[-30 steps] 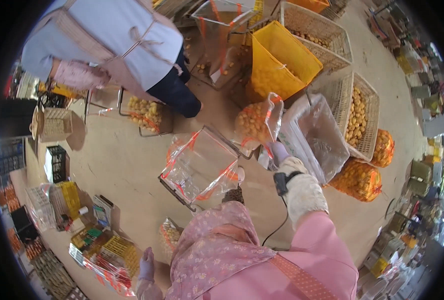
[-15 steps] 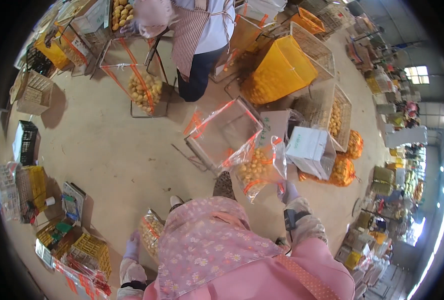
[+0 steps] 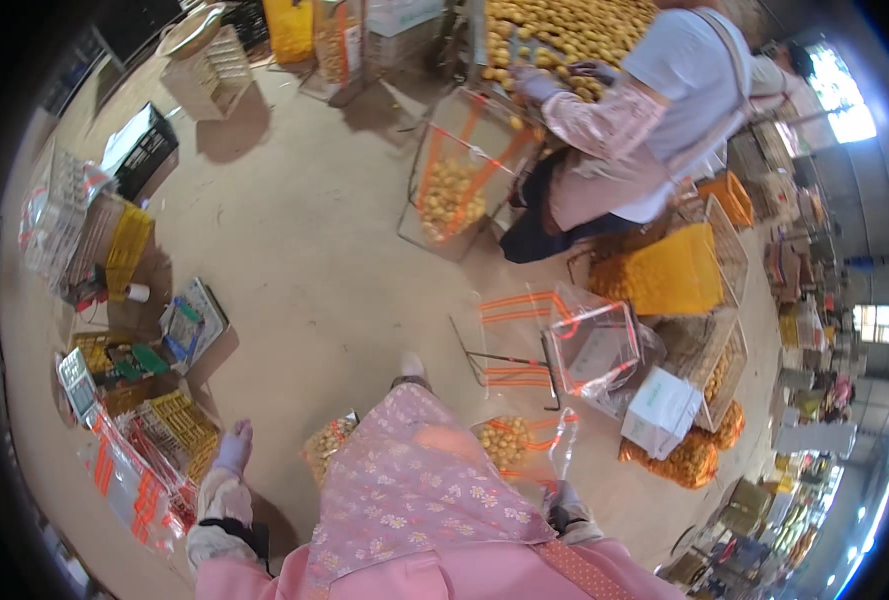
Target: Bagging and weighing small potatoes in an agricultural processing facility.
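To the left of our left grip sits a yellow crate (image 3: 176,428); the left grip (image 3: 232,449) itself is spread and holds nothing, so we judge it best used under a load. To its right, near but apart, a small bag (image 3: 326,446) is partly hidden by our flowered cloth (image 3: 424,480). The clear striped bag (image 3: 505,442) hangs just ahead and to the left of our right grip, its round yellow contents bunched on the side away from that grip. Farther ahead of it stands a wire stand (image 3: 499,358); we should swing the plastic wide of its bars, which could snag it. Our right grip (image 3: 565,499) seems to pinch the loose plastic near the bag's mouth; we would gather more slack and hold the mouth up. Ahead and to its right, a white box (image 3: 661,412) calls for clearance.
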### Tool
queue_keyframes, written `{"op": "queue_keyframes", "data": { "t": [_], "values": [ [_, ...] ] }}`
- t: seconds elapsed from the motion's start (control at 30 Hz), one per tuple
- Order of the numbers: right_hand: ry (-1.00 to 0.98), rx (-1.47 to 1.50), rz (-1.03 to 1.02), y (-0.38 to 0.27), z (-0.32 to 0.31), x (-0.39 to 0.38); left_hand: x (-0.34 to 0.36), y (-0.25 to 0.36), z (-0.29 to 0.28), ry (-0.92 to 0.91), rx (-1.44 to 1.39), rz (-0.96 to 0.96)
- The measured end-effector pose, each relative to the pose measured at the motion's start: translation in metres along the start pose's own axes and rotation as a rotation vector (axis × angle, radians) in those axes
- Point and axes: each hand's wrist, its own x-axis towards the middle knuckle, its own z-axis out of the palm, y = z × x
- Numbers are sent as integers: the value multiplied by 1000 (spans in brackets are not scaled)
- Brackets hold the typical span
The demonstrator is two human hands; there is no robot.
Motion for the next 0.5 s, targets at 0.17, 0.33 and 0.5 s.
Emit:
{"op": "queue_keyframes", "data": {
  "t": [0.17, 0.33, 0.5],
  "values": [
    [-538, -964, -86, -78, 120, 32, 91, 135, -35, -156, -79, -69],
    [-631, -1443, -56, -87, 224, 92, 221, 194, -115, -158, -140, -61],
    [-766, -1614, -432, -151, 354, 139, 313, 232, -176, -32, -406, -34]
  ]
}}
